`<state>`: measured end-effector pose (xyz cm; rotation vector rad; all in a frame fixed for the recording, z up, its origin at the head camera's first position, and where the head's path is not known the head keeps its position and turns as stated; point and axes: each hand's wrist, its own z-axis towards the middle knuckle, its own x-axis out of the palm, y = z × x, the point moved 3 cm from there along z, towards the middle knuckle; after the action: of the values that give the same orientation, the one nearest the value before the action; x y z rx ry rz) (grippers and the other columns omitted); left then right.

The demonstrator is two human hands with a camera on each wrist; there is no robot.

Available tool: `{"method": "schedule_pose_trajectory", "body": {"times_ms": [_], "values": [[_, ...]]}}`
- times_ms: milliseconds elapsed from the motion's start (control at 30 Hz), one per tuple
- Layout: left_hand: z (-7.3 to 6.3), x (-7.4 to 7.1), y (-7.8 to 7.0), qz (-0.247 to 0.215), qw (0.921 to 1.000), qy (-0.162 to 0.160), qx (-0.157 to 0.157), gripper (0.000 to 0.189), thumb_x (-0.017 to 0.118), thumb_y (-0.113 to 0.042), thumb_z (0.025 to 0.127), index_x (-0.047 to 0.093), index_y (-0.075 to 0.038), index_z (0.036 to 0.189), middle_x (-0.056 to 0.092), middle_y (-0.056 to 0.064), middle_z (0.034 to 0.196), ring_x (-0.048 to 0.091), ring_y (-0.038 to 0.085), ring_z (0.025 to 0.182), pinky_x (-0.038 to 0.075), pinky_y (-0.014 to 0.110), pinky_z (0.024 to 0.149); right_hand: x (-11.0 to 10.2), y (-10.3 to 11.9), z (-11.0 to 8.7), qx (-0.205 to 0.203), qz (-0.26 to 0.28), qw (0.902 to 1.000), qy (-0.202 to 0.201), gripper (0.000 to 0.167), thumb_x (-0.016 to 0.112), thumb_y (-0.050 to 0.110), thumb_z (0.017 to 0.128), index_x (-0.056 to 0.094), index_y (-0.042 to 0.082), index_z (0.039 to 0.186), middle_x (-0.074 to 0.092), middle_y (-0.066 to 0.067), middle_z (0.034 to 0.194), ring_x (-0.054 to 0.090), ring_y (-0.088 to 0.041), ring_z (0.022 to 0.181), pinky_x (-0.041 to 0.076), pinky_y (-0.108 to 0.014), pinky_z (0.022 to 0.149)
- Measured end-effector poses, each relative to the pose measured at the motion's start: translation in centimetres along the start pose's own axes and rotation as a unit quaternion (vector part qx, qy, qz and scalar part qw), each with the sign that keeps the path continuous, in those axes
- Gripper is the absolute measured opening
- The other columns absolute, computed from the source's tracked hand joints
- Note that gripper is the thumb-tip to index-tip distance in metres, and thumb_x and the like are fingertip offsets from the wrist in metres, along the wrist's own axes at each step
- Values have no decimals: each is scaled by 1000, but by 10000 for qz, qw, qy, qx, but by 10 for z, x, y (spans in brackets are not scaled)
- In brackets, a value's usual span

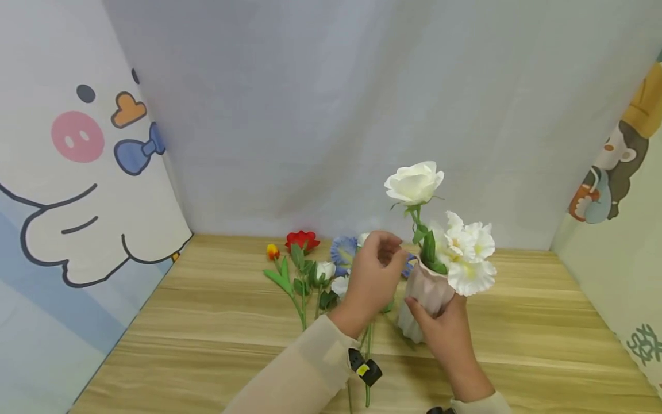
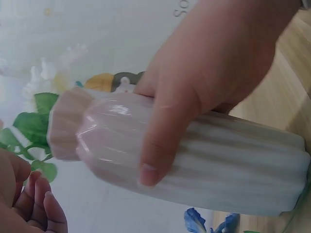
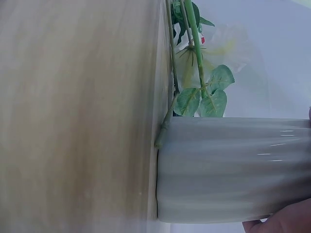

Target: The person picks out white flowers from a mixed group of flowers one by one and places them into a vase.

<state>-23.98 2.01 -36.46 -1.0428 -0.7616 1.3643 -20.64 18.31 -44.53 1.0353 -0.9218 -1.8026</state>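
A pale pink fluted vase (image 1: pixel 428 296) stands on the wooden table, holding a white rose (image 1: pixel 414 183) on a tall stem and a ruffled white flower (image 1: pixel 470 247) that leans right. My right hand (image 1: pixel 449 333) grips the vase's side, its thumb lying across the front in the left wrist view. Left of the rim is my left hand (image 1: pixel 374 276), fingers loosely bent with nothing held. In the left wrist view its fingertips (image 2: pixel 36 191) hang close to the green leaves (image 2: pixel 31 127) at the vase's mouth.
Several loose flowers lie left of the vase, among them a red flower (image 1: pixel 302 240), an orange-yellow tulip (image 1: pixel 272 252), a small white rose (image 1: pixel 325 270) and a blue flower (image 1: pixel 343 255). A grey curtain (image 1: pixel 320 115) hangs behind the table, with printed panels at both sides.
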Motion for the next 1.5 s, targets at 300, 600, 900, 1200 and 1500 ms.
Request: {"method": "schedule_pose_trajectory", "body": {"times_ms": [300,600,900,1200,1500], "values": [[-23,-25,10,449,9990,49,43,23,59,-31,106,63,-13,120,64,-3,104,61,13,92,54,35,82,-1,-2,-1,-39,122,9999,-6,81,83,13,89,32,12,152,55,-6,132,56,-17,115,47,-22,93],[-59,-45,31,1474,9888,-180,-148,19,64,-27,104,65,-15,119,62,-9,99,59,9,89,54,31,79,1,0,0,7,108,9999,10,75,83,14,89,37,11,149,58,-7,126,58,-19,110,50,-23,90],[-68,-71,44,2585,9648,-471,68,24,69,-21,101,65,-9,121,65,-2,101,62,13,89,55,33,75,-1,0,-1,50,33,10000,-10,77,83,13,89,36,10,150,57,-9,128,57,-19,110,49,-25,91],[-61,-106,50,3706,9252,-815,-75,29,73,-19,96,65,-3,120,67,5,101,65,22,89,56,40,74,1,1,0,60,119,9999,-11,75,83,18,90,37,12,149,58,-7,126,58,-17,110,50,-23,89],[-61,-113,64,3948,9132,-587,-817,34,73,-17,97,64,3,123,66,10,102,65,26,87,57,44,74,0,0,0,82,192,9998,26,76,83,17,90,37,13,150,57,-7,128,57,-18,111,49,-27,92]]}}
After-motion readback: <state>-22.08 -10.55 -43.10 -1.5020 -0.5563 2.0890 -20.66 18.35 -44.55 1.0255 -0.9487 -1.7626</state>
